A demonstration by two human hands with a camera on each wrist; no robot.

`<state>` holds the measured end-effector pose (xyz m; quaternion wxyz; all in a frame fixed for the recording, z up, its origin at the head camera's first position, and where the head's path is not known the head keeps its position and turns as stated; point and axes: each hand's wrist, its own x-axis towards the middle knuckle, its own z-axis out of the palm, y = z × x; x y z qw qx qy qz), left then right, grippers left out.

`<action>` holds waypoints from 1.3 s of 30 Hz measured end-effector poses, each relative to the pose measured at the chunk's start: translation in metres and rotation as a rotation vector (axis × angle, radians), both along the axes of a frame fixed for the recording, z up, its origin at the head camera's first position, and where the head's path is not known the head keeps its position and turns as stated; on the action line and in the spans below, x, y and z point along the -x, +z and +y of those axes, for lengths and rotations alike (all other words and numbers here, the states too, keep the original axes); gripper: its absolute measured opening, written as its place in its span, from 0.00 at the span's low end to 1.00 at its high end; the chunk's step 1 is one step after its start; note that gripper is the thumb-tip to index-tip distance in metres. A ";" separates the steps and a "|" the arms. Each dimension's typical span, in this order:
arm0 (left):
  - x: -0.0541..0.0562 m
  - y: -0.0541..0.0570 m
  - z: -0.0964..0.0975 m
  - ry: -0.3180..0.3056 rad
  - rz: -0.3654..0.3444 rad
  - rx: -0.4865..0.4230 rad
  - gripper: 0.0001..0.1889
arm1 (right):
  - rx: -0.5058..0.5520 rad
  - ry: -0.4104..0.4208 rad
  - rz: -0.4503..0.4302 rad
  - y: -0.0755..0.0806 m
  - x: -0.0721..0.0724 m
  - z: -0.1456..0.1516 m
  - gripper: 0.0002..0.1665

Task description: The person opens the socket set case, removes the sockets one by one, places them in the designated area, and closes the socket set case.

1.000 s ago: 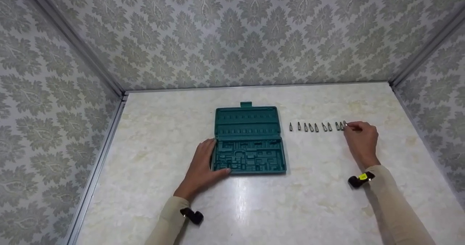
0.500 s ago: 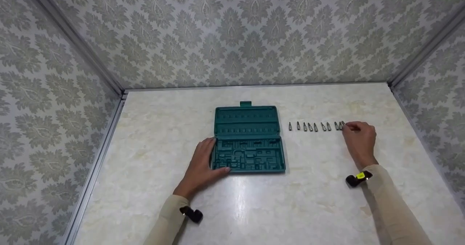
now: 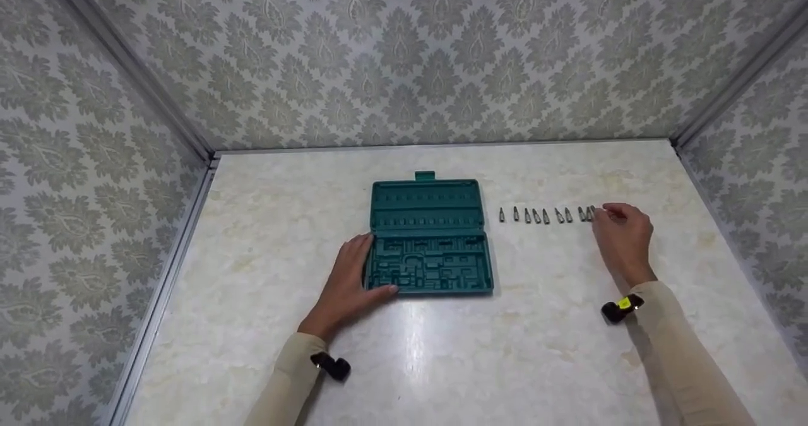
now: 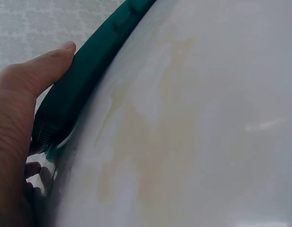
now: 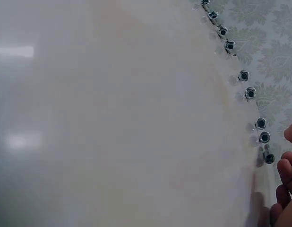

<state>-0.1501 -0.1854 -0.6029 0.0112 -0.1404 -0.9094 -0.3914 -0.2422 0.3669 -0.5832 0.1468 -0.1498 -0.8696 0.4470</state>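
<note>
A green plastic socket-set case [image 3: 428,206] lies unfolded on the table, its moulded recesses facing up. My left hand [image 3: 344,284] grips the case's near-left corner, thumb on the front edge and fingers along the left side. The left wrist view shows the thumb [image 4: 56,59] against the case wall [image 4: 82,78]. To the right of the case, several small metal bit sockets [image 3: 536,216] lie in a row, tips pointing away. My right hand [image 3: 625,236] is at the row's right end, beside the last bit socket [image 5: 269,157], with thumb and forefinger apart and nothing between them.
The pale marbled table [image 3: 492,350] runs back to a patterned wall [image 3: 435,66], with side walls at left and right. A latch tab [image 3: 425,175] sticks out from the case's far edge. Each sleeve carries a small black wrist camera [image 3: 331,366].
The right hand has let go of the last bit socket at the row's right end, and its fingertips have drawn slightly away. The left hand has kept its grip on the case.
</note>
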 end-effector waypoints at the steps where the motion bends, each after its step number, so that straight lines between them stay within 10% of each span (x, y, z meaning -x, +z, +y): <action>1: 0.000 0.001 -0.001 -0.001 -0.003 -0.003 0.64 | -0.015 0.025 0.027 0.003 -0.001 -0.002 0.25; 8: 0.001 0.004 -0.006 -0.031 0.008 0.009 0.64 | -0.125 0.234 0.202 0.018 -0.012 -0.016 0.16; 23: 0.002 0.000 0.000 -0.019 0.000 0.037 0.65 | -0.238 0.665 0.230 0.041 -0.007 -0.089 0.16; 39: 0.002 -0.002 0.000 -0.012 0.014 0.056 0.66 | -0.220 0.746 0.162 0.040 0.022 -0.129 0.19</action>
